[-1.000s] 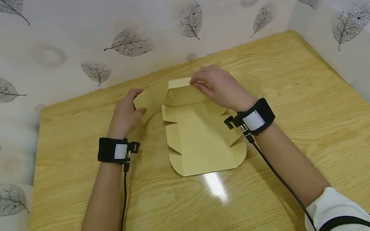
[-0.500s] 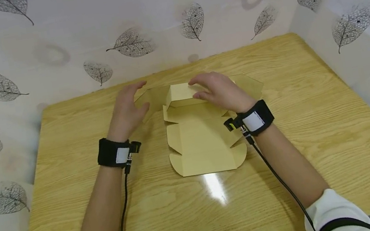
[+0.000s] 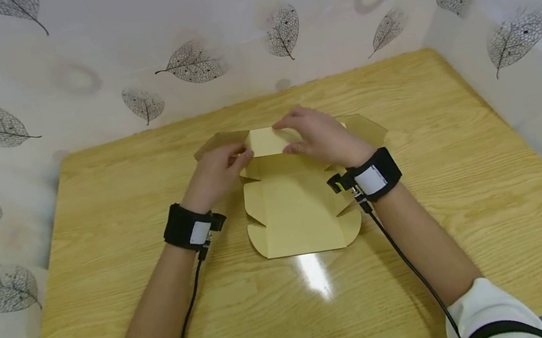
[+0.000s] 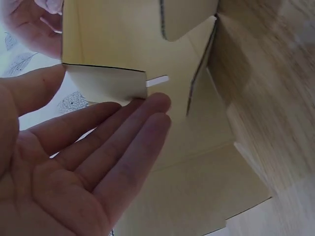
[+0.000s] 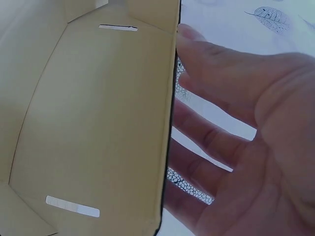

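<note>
A tan cardboard box blank point(image 3: 299, 200), partly folded, lies on the table with its far wall raised. A strip along that wall is folded over, its top panel point(image 3: 264, 142) facing up. My right hand point(image 3: 319, 135) holds this strip between thumb and fingers, the fingers reaching behind the cardboard in the right wrist view. At the left end my left hand point(image 3: 213, 172) touches the strip, its thumb at a corner and its fairly straight fingertips by the end flap point(image 4: 110, 81). Two cut slots show in the inner panel point(image 5: 93, 118).
Side wings of the cardboard stick out at the left point(image 3: 221, 139) and right point(image 3: 366, 129). Notched tabs point(image 3: 253, 201) line the near part. The wooden table point(image 3: 466, 191) meets a leaf-patterned covering point(image 3: 224, 11) behind. Cables point(image 3: 187, 312) run along both forearms.
The far strip has folded down toward me under the right hand. My left hand has let go of the left wing and moved right to the strip's left end.
</note>
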Demonstrator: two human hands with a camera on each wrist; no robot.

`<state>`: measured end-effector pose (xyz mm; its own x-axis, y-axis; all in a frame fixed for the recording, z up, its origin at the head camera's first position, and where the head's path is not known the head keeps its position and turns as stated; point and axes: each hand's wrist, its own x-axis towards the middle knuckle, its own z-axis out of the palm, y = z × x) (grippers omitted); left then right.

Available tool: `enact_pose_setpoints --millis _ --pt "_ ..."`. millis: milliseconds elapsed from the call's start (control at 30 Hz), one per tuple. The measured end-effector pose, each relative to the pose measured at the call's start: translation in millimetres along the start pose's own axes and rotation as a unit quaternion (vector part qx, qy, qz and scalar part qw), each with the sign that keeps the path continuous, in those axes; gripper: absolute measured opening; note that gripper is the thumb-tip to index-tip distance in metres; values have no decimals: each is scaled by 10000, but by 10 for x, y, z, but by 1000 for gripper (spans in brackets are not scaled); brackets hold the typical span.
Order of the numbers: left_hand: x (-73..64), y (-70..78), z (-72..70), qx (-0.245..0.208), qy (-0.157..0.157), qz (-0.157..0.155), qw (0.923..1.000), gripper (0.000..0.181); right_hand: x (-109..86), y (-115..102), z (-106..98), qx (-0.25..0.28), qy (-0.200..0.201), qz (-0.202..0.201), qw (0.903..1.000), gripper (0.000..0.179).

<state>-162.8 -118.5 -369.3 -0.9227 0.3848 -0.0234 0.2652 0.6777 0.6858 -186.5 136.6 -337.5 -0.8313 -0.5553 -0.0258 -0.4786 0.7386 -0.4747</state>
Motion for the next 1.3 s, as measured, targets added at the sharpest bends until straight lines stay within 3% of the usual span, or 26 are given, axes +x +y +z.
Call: enact_pose_setpoints --millis 100,267,400,567,700,800,900,1000,1100,1300 --pt "8 -21 10 -280 -72 38 9996 36 -7 -6 3 -13 42 -90 9999 51" --pt "23 -50 40 -833 -457 106 9954 39 -25 -2 9 -8 54 -233 9997 45" --pt "23 -77 60 -1010 -572 -132 9932 48 -33 10 31 16 59 -222 9997 45" --pt "11 -105 29 -834 -311 -421 9951 55 -12 25 51 -1 196 -154 9997 46" --pt "29 -135 16 -660 -35 -580 9961 47 15 34 45 -56 350 -135 9993 45" --pt "52 -147 29 -823 23 -658 9944 42 22 49 50 -62 405 -175 9990 47" --pt "72 -144 44 -1542 0 -827 9846 40 24 49 71 -101 526 -291 9981 46" --pt "103 -138 62 -2478 -73 -997 9636 46 36 44 88 -154 689 -428 9966 44" --pt "134 -130 72 -2998 -164 -979 9488 47 50 36 80 -202 749 -504 9957 41" --pt "110 -117 78 -3263 -347 -977 9396 46 59 59 108 -237 621 -550 9963 40"
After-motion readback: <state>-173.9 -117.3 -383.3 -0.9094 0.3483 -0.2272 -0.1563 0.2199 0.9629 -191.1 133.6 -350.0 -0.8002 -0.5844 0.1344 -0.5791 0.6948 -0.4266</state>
